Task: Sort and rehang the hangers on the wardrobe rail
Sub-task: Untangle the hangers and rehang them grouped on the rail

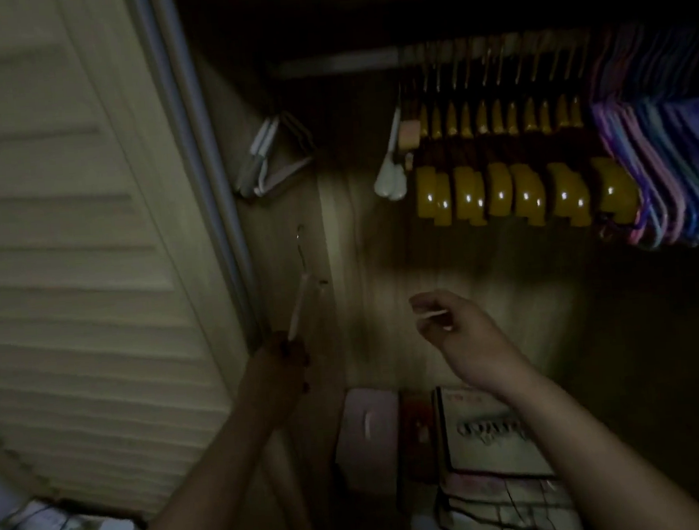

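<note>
Dim wardrobe point(379, 242), left hand point(282, 362) raising hanger point(300, 297)

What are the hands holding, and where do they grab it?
The left hand grips a pale hanger at its lower end, hook pointing up. The right hand pinches something thin and pale; too blurred to say what.

Dim wardrobe interior, pale louvred door point(72, 284) at left, wooden back panel point(380, 262) lit by a patch of light, boxes point(488, 433) stacked below, deep shadow above
</note>
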A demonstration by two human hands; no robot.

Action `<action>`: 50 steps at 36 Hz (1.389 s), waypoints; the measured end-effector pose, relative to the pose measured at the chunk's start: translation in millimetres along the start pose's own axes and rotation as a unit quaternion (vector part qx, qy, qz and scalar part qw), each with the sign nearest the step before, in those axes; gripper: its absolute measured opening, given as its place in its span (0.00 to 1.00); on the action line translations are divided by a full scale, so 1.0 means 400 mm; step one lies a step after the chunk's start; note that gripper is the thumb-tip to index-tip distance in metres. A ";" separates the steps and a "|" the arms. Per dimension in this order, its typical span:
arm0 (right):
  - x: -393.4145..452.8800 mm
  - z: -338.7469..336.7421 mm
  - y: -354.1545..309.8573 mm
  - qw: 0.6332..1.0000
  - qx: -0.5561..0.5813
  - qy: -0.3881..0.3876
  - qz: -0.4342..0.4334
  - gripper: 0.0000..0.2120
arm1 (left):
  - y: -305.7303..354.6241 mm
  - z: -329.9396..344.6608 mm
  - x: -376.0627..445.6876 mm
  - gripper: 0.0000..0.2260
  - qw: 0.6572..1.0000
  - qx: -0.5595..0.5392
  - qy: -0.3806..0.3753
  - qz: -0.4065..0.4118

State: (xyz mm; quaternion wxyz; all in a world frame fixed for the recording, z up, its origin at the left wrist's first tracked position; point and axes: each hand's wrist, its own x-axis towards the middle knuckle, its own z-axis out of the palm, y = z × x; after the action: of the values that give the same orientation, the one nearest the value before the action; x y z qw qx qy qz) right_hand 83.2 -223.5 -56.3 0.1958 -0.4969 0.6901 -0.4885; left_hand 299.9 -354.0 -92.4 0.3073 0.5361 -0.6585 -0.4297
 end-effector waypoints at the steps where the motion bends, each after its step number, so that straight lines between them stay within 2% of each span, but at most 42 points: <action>1: 0.027 -0.020 -0.046 1.000 -0.002 0.010 -0.025 0.12 | 0.041 -0.024 0.018 0.09 1.000 -0.007 0.007 0.017; 7: 0.122 -0.121 -0.227 0.993 -0.011 0.043 -0.108 0.11 | 0.253 -0.088 0.089 0.10 0.995 -0.017 0.003 0.094; 10: 0.145 -0.162 -0.275 0.989 -0.017 0.064 -0.133 0.10 | 0.349 -0.088 0.123 0.11 0.994 -0.038 -0.015 0.103; 17: 0.147 -0.210 -0.282 0.991 -0.029 0.069 -0.114 0.12 | 0.471 -0.030 0.174 0.08 0.987 -0.075 -0.035 0.139; 20: 0.152 -0.237 -0.279 0.991 -0.037 0.082 -0.100 0.13 | 0.509 -0.011 0.206 0.06 0.984 -0.055 -0.026 0.168; 29: 0.158 -0.272 -0.278 0.992 -0.061 0.074 -0.076 0.11 | 0.652 0.029 0.290 0.10 0.979 -0.021 -0.043 0.197; 33: 0.155 -0.275 -0.272 0.993 -0.055 0.072 -0.072 0.10 | 0.670 0.057 0.305 0.14 0.978 0.028 -0.065 0.198; 37: 0.153 -0.288 -0.257 0.993 -0.057 0.070 -0.073 0.09 | 0.643 0.087 0.321 0.13 0.982 0.023 -0.088 0.168; 41: 0.152 -0.288 -0.253 0.990 -0.061 0.086 -0.091 0.09 | 0.637 0.096 0.314 0.15 0.978 0.032 -0.082 0.188; 46: 0.151 -0.281 -0.266 0.993 -0.048 0.069 -0.084 0.10 | 0.618 0.072 0.296 0.19 0.968 0.047 -0.131 0.206; 48: 0.152 -0.277 -0.269 0.992 -0.053 0.068 -0.090 0.10 | 0.605 0.052 0.291 0.23 0.963 0.090 -0.104 0.231; 50: 0.154 -0.271 -0.266 0.992 -0.057 0.066 -0.094 0.10 | 0.586 0.023 0.289 0.21 0.946 0.178 -0.042 0.269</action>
State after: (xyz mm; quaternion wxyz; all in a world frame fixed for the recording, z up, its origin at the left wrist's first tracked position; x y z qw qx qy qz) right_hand 27.3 -228.5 97.6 0.0743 -0.5365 0.6784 -0.4965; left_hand 160.9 -450.8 107.0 0.2838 0.3663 -0.8561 -0.2289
